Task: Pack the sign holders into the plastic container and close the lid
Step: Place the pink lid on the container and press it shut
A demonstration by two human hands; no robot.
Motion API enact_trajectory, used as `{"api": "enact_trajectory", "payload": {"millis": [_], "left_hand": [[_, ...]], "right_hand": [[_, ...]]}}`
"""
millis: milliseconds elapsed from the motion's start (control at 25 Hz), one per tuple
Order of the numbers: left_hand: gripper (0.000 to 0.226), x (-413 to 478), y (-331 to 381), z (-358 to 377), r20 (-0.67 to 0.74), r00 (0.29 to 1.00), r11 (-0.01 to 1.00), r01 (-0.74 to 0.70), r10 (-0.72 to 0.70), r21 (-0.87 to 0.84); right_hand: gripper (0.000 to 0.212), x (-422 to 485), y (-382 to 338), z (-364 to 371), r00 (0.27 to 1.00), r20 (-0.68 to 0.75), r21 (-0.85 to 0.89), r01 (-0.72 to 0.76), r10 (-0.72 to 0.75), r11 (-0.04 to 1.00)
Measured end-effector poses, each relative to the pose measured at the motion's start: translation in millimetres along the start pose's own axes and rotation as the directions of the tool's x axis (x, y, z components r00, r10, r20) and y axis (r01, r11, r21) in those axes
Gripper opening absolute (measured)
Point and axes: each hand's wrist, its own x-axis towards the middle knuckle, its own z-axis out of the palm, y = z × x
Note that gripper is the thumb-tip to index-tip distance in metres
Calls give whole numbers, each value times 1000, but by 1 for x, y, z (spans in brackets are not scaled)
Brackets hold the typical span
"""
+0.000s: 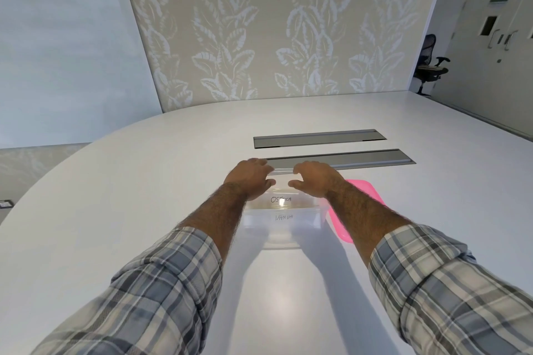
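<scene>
A clear plastic container (281,243) stands on the white table in front of me. A clear sign holder (281,199) with a handwritten label sits upright over it, and a second sign holder (284,217) lies nearer me inside the container. My left hand (251,179) and my right hand (315,179) pinch the top edge of the labelled holder from either side, thumbs toward me. The pink lid (360,190) lies flat on the table just right of the container, partly under my right forearm.
Two grey cable hatches (317,138) (375,159) are set into the table (144,181) just beyond my hands. A patterned wall panel stands behind the table. A black office chair (429,66) and a door are at the far right.
</scene>
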Motion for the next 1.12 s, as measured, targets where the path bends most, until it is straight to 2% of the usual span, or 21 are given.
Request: {"api": "enact_trajectory", "payload": {"millis": [80, 200, 400, 520, 720, 920, 1040, 1120], "left_hand": [[58, -7, 2, -5, -7, 1000, 1000, 8, -8, 15], [65, -20, 6, -11, -1, 999, 999, 50, -50, -2], [67, -33, 20, -26, 17, 1000, 1000, 26, -25, -13], [67, -32, 36, -31, 3, 999, 999, -42, 42, -27], [58, -34, 88, -27, -37, 984, 984, -178, 177, -31], [55, -31, 148, -18, -73, 968, 968, -244, 239, -63], [54, -22, 189, -10, -125, 966, 964, -241, 227, -111], [52, -15, 216, 3, -107, 976, 967, -203, 188, -155]], "right_hand": [[70, -7, -2, -4, 1000, 2, -15, -13, 13, 1000], [76, -20, -2, -9, 1000, 0, -23, -31, 31, 999], [74, -43, 2, -21, 996, 3, -44, -87, 87, 995], [70, -63, 11, -31, 988, 17, -40, -150, 150, 988], [61, -108, 29, -39, 963, 23, -33, -267, 267, 963], [58, -132, 59, -44, 956, 45, -52, -288, 290, 956], [57, -130, 84, -47, 956, 42, -86, -287, 291, 954], [51, -125, 106, -45, 958, 63, -90, -273, 279, 958]]}}
